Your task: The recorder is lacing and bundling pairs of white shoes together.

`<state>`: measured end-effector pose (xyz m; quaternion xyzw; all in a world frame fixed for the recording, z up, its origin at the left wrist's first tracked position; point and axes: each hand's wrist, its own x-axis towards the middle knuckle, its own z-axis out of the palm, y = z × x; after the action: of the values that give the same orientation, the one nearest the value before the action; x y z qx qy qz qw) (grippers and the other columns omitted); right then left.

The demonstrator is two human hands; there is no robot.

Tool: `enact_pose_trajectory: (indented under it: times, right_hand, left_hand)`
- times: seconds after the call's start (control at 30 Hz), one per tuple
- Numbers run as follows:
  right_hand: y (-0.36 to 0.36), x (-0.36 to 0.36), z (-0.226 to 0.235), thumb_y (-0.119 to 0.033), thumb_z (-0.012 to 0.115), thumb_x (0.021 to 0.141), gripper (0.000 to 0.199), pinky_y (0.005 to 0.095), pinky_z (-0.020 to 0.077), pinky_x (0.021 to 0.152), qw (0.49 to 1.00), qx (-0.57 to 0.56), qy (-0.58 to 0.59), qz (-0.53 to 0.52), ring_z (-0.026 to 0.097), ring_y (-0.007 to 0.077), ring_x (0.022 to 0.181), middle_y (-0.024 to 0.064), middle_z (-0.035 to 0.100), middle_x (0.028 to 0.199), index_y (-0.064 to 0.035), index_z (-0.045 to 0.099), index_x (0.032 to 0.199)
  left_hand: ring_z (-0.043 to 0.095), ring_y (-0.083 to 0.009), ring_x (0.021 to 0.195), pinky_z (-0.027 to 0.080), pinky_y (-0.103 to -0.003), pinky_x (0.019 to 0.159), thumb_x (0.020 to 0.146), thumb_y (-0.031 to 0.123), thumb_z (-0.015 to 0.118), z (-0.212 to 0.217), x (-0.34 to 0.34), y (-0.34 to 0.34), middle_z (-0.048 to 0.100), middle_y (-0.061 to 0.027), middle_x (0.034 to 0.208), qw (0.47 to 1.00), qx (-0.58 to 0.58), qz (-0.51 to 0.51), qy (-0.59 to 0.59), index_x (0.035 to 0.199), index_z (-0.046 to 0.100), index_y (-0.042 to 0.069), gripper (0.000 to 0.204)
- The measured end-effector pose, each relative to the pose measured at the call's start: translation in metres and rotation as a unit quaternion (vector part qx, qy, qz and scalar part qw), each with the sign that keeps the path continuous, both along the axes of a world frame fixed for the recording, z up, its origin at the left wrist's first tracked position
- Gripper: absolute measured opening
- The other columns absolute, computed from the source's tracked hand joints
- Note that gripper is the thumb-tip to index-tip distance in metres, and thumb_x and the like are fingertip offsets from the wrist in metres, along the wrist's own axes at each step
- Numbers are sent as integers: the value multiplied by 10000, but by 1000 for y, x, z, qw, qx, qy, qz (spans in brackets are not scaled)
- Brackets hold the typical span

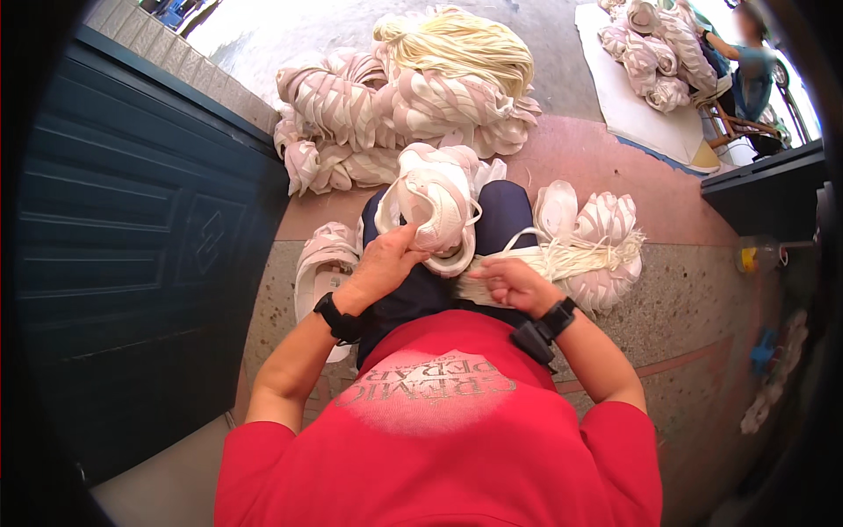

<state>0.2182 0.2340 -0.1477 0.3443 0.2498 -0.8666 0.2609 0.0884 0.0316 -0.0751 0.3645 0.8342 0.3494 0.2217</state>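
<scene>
A pale pink and white shoe upper rests over my lap. My left hand is closed on its near left edge, thumb and fingers pinching the rim. A pale lace stands out in a loop from the upper's right side. My right hand hovers over my right thigh with curled fingers, slightly blurred; what is pinched in them cannot be made out. Beside and partly under it lies a bundle of cream shoelaces, spread across my right leg and onto more uppers to the right.
A big heap of bundled uppers lies ahead, topped by a hank of cream laces. More uppers sit by my left leg. A dark panelled door borders the left. Far right, a person sits near another pile.
</scene>
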Motion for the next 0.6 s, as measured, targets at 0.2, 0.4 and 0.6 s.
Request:
enact_pose_trajectory:
  times: [0.2, 0.4, 0.6]
  right_hand:
    - [-40, -34, -57, 25, 403, 766, 115, 208, 276, 386, 992, 0, -112, -53, 264, 84, 406, 36, 452, 657, -40, 475, 827]
    - [-29, -24, -50, -9, 338, 787, 215, 232, 312, 417, 990, -60, -84, -99, 239, 92, 395, 58, 513, 757, -17, 506, 921]
    - [-14, -19, -10, -59, 480, 779, 211, 270, 340, 358, 950, 308, -6, -49, 377, 81, 428, 54, 553, 773, -15, 547, 974]
  left_hand:
    - [560, -309, 793, 437, -358, 678, 716, 113, 617, -9, -2, -23, 573, -151, 849, 989, 36, -82, -114, 1003, 525, 46, 309]
    - [531, -322, 724, 452, -386, 635, 720, 135, 592, -40, 14, -14, 537, -96, 891, 977, -82, -148, 128, 1021, 519, 118, 310]
    - [556, -270, 631, 469, -372, 519, 764, 127, 488, -62, 27, 9, 527, -75, 916, 927, -174, -166, 288, 1081, 514, 198, 326]
